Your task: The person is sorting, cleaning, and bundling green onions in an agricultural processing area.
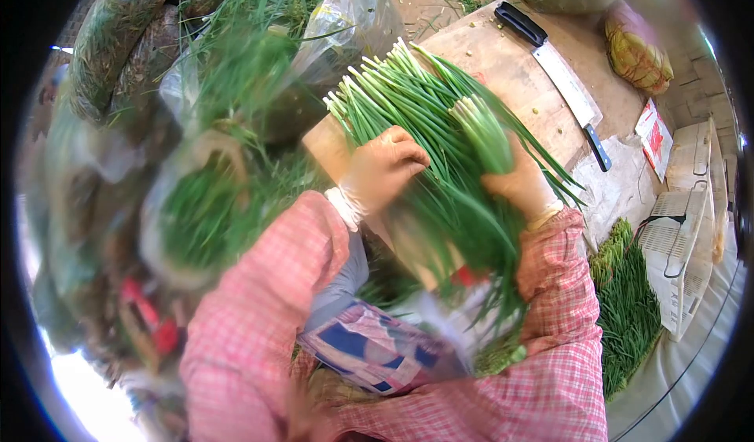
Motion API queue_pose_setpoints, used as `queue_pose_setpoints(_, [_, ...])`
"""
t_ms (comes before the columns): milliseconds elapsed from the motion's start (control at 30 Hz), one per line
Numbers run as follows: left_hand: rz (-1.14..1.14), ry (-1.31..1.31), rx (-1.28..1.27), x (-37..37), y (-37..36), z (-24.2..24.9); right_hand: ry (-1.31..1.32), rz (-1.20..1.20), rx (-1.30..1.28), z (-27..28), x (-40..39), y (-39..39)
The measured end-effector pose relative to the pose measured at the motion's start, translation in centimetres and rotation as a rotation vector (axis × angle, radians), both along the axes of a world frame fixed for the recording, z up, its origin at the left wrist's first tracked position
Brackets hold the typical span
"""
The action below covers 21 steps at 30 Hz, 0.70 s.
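A wide layer of garlic chives [393, 100], white ends pointing away from me, lies across the wooden cutting board [452, 45]. My right hand [525, 181], in a thin pale glove, is wrapped round a small bunch of garlic chives [479, 128], held above the layer with its white ends up. The long leaves of the bunch hang toward my lap, smeared by motion. Over the left part of the layer is my left hand [385, 167], also gloved. Its fingertips are pinched together against the leaves; what is between them is hidden.
A cleaver [561, 73] with a black handle and a smaller blue-handled knife [597, 147] lie on the board's right side. White plastic crates [675, 238] stand at right beside more greens [628, 316]. Plastic bags [338, 18] and loose greens [251, 65] crowd the left.
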<state>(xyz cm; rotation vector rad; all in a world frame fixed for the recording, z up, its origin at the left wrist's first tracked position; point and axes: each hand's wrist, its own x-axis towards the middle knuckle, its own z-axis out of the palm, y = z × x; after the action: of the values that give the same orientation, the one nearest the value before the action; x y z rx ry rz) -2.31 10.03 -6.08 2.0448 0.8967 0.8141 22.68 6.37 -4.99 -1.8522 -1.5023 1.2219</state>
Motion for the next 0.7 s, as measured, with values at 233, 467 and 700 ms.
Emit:
queue_pose_setpoints(233, [0.035, -0.317, -0.181, 0.1, 0.8, 1.2, 0.01, -0.001, 0.016, -1.1, 0.2, 0.0])
queue_pose_setpoints(467, [0.159, -0.502, -0.741, 0.6, 0.4, 1.7, 0.009, -0.017, 0.015, -1.0, 0.1, 0.0])
queue_pose_setpoints(700, [0.289, -0.67, -0.62, 0.2, -0.5, 3.8, -0.036, -0.025, 0.047, -0.7, -0.2, -0.2])
